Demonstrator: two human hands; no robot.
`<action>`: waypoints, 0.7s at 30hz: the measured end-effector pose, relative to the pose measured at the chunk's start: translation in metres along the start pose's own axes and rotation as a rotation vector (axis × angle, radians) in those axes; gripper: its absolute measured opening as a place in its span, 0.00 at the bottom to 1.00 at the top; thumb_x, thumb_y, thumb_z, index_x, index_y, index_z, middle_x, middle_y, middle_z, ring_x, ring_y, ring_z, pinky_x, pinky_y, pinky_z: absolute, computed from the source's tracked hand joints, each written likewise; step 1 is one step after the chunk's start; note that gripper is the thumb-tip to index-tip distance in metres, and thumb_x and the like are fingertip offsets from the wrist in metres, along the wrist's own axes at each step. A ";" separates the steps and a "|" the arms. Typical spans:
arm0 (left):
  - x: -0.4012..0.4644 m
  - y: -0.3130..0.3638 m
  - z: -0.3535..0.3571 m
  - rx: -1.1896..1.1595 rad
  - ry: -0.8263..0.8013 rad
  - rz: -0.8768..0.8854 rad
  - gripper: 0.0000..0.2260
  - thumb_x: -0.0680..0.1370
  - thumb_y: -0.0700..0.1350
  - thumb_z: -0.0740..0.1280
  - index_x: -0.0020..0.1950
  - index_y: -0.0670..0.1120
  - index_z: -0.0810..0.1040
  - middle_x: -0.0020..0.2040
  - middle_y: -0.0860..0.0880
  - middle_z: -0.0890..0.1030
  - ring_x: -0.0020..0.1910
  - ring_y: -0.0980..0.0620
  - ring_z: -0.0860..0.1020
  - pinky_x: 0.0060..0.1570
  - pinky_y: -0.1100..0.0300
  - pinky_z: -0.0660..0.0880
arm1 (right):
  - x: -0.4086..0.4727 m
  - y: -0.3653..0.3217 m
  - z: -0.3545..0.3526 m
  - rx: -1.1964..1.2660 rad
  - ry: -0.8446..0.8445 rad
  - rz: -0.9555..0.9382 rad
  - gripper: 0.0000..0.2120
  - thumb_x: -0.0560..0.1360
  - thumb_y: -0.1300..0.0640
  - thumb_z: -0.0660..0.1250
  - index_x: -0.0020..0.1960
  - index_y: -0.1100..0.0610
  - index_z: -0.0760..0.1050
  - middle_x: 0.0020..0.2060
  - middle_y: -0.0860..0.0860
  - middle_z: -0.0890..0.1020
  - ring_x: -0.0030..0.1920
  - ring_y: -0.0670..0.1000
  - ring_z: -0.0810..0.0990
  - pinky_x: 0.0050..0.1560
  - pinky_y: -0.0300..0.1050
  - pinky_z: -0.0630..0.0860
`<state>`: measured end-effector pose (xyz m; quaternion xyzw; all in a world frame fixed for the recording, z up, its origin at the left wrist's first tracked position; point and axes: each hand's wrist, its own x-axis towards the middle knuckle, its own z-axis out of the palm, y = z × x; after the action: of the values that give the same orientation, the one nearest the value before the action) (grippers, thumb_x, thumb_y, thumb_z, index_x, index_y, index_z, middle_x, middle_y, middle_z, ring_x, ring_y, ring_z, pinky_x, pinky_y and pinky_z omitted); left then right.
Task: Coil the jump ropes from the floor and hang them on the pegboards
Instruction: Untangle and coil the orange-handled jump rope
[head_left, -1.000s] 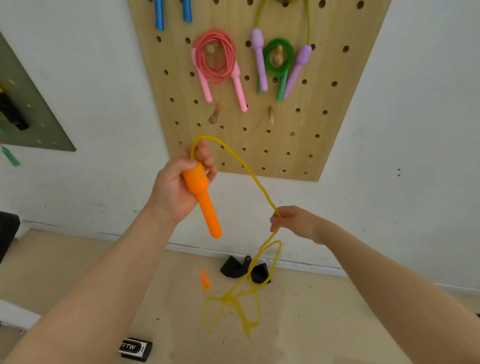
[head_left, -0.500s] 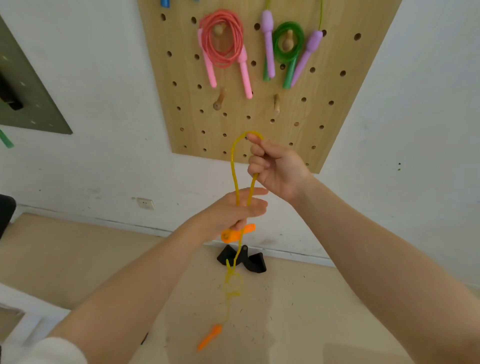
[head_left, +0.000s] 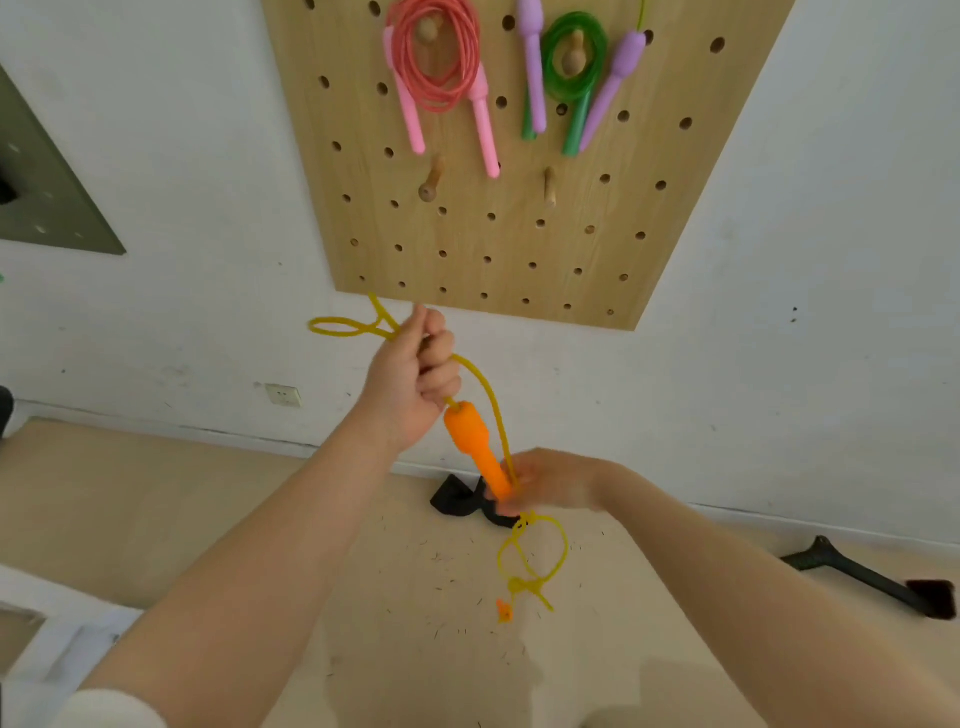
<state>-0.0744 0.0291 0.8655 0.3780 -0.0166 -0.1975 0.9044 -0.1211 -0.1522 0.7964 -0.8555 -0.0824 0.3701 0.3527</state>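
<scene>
We see the white wall (head_left: 779, 338) filling most of the view, with the beige floor (head_left: 260, 519) below it. On the wall hangs the wooden pegboard (head_left: 467, 244), and a grey-green panel (head_left: 47, 197) sits at the far left. On the pegboard's upper pegs hang a coiled pink jump rope (head_left: 441, 62) and, to its right, a coiled green jump rope (head_left: 574, 67) with a purple-handled rope (head_left: 535, 73) draped over the same area; two bare wooden pegs (head_left: 431, 182) stand out beneath them. Our left hand (head_left: 410, 384) is raised just under the pegboard's lower edge, its grip curled tight around the yellow rope (head_left: 488, 395), with two small loops of cord sticking out to the left of the fist. The orange handle (head_left: 470, 441) hangs down slanted from that fist. Our right hand (head_left: 550, 483) is lower, by the handle's bottom end, and blurred; its fingers seem to close on the cord there, though we cannot tell how firmly. Below it the rest of the yellow rope dangles in tangled loops above the floor, ending at the second orange handle (head_left: 505, 612). On the floor by the wall lie a black object (head_left: 457, 501) and, farther right, a dark long-handled tool (head_left: 872, 582). A wall socket (head_left: 283, 396) sits low on the left.
</scene>
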 end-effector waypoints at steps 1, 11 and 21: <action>0.000 0.005 -0.005 -0.045 0.031 0.028 0.17 0.82 0.52 0.49 0.36 0.49 0.64 0.20 0.55 0.60 0.15 0.61 0.55 0.16 0.68 0.53 | 0.002 0.008 0.003 -0.154 0.021 0.080 0.13 0.72 0.58 0.65 0.54 0.63 0.76 0.53 0.61 0.79 0.52 0.59 0.78 0.61 0.54 0.72; -0.025 -0.051 -0.050 0.717 0.168 -0.379 0.22 0.77 0.54 0.65 0.68 0.49 0.68 0.49 0.55 0.75 0.24 0.57 0.57 0.24 0.65 0.56 | -0.010 -0.027 -0.023 1.118 0.462 -0.032 0.11 0.82 0.60 0.50 0.55 0.60 0.70 0.24 0.49 0.67 0.19 0.45 0.65 0.17 0.34 0.60; -0.043 -0.067 -0.003 0.798 -0.188 -0.194 0.12 0.82 0.44 0.54 0.47 0.45 0.75 0.35 0.51 0.82 0.19 0.58 0.57 0.20 0.68 0.55 | -0.027 -0.071 -0.055 1.058 0.655 -0.021 0.17 0.81 0.50 0.56 0.54 0.65 0.71 0.41 0.55 0.79 0.39 0.49 0.81 0.35 0.37 0.78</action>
<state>-0.1364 0.0039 0.8222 0.6787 -0.1386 -0.2936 0.6587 -0.0937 -0.1402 0.8853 -0.6329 0.2162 0.0756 0.7395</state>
